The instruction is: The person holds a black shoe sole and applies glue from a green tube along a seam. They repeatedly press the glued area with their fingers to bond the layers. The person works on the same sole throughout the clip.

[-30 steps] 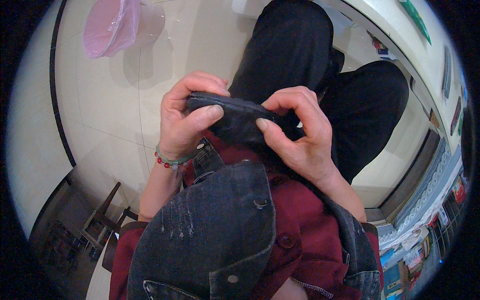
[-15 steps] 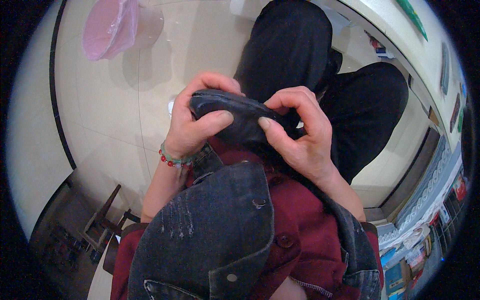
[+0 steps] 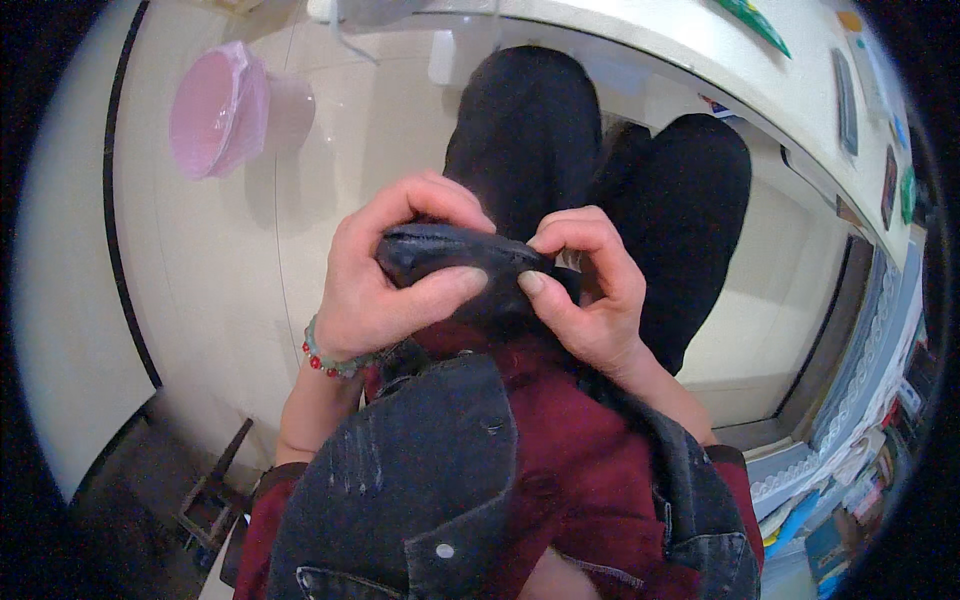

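Observation:
A small black, leather-like pouch (image 3: 430, 254) with a seam or zip along its upper edge is held in front of my chest. My left hand (image 3: 375, 285) is closed round its left end, thumb on the near face and fingers over the far side. At the pouch's right end, my right hand (image 3: 600, 300) pinches the upper edge between thumb and index finger. The underside of the pouch and most of my left fingers are hidden. A green and red bead bracelet (image 3: 330, 364) circles my left wrist.
A pink bin with a bag liner (image 3: 216, 115) stands on the tiled floor at the far left. A white table (image 3: 640, 30) runs along the far and right side, with several flat items on it. A dark wooden stool or chair (image 3: 215, 490) is at the lower left.
The view has shifted, showing more of the table. Both hands still grip the pouch. My left thumb has slid right along it, and the pouch looks tilted more edge-on.

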The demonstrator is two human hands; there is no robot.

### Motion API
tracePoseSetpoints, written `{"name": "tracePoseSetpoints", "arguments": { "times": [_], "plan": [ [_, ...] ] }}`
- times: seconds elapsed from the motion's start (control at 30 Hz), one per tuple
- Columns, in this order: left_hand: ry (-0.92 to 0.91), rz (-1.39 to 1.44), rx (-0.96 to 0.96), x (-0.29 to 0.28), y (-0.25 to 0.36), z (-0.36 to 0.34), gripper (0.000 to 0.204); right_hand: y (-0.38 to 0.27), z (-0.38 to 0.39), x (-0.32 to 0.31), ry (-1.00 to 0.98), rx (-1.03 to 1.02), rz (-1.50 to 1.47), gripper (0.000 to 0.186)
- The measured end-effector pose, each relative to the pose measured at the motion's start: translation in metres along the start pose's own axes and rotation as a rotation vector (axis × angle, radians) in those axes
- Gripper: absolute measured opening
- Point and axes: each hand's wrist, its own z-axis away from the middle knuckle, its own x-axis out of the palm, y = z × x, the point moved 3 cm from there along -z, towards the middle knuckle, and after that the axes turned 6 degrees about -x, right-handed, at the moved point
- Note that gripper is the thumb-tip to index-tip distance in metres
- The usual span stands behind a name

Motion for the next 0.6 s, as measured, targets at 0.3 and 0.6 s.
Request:
{"name": "tracePoseSetpoints", "arguments": {
  "times": [0.3, 0.6],
  "plan": [
    [-0.066, -0.141, -0.008, 0.026, 0.014, -0.001, 0.025, 0.002, 0.023, -0.012, 0.056, -0.064, 0.023, 0.026],
    [-0.068, -0.136, -0.075, 0.015, 0.009, -0.002, 0.028, 0.006, 0.014, -0.01, 0.014, -0.093, 0.055, 0.025]
  ]
}}
